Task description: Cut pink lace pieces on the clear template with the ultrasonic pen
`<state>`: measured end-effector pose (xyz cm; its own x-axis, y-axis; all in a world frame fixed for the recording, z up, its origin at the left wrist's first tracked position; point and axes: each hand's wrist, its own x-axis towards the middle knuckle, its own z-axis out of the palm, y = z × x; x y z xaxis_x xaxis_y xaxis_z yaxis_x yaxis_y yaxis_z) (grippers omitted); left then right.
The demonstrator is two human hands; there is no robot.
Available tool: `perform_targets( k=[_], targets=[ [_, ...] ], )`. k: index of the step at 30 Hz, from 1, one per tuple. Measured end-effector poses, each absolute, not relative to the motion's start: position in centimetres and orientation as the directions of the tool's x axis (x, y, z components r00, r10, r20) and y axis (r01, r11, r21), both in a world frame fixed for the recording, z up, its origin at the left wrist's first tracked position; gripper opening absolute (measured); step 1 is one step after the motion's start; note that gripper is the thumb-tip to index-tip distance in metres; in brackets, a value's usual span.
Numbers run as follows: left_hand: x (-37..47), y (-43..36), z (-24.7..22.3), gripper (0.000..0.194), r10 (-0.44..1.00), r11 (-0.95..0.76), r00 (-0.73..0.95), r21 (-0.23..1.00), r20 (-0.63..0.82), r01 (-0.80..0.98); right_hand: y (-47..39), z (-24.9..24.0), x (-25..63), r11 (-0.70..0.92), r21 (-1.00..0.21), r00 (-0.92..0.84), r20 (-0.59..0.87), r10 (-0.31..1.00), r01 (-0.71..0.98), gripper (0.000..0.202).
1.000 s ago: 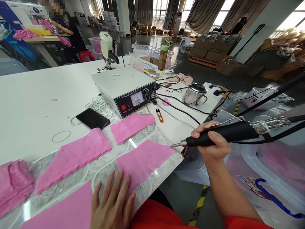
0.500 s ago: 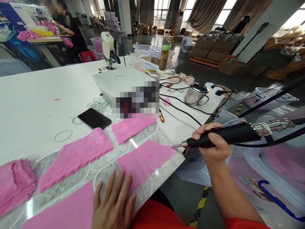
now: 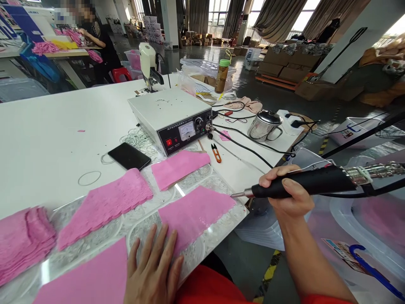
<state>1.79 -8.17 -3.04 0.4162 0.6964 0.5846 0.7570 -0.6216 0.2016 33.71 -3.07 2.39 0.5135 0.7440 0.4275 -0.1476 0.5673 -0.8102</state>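
Observation:
My right hand (image 3: 286,188) is wrapped round a black handheld tool (image 3: 303,183) with a metal tip. That tip meets the right corner of a pink cloth piece (image 3: 198,213) on a clear patterned board (image 3: 221,185). Fingers apart, my left hand (image 3: 155,261) lies flat on the board, its fingertips at the cloth's lower left edge. Left of it is a larger pink piece (image 3: 91,274). Farther back are a stack of pink pieces (image 3: 107,202) and a small pink piece (image 3: 179,166). Another folded stack (image 3: 23,240) sits at the far left.
A control box (image 3: 171,118) with dials stands behind the board, beside a phone (image 3: 129,156) and orange snips (image 3: 216,153). Black cables (image 3: 243,145) run toward a metal mug (image 3: 265,125). Plastic bins (image 3: 354,219) stand at the right. A person (image 3: 98,42) sits far left.
The view has shifted slightly, moving the scene a little to the right. Both hands keep nearly the same places, and the tool tip remains at the cloth's right corner.

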Motion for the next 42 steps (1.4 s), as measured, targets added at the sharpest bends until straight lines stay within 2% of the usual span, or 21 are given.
perform_targets(
  k=[11, 19, 27, 42],
  targets=[
    [1.0, -8.0, -3.4, 0.050, 0.647, -0.646, 0.522, 0.036, 0.555, 0.762, -3.1, 2.7, 33.5, 0.563, -0.820, 0.541, 0.429, 0.723, -0.102, 0.013],
    [1.0, -7.9, -3.0, 0.042, 0.638, -0.655, 0.528, 0.035, 0.560, 0.755, -3.1, 2.8, 33.4, 0.552, -0.829, 0.531, 0.427, 0.732, -0.094, 0.011],
    [1.1, -8.0, -3.3, 0.044, 0.660, -0.639, 0.503, 0.066, 0.558, 0.766, -2.7, 2.9, 33.2, 0.566, -0.815, 0.534, 0.428, 0.729, -0.120, 0.011],
    [1.0, -8.0, -3.3, 0.041, 0.650, -0.644, 0.520, 0.039, 0.554, 0.764, -1.5, 2.5, 31.6, 0.572, -0.809, 0.530, 0.429, 0.731, -0.133, 0.012]
  ],
)
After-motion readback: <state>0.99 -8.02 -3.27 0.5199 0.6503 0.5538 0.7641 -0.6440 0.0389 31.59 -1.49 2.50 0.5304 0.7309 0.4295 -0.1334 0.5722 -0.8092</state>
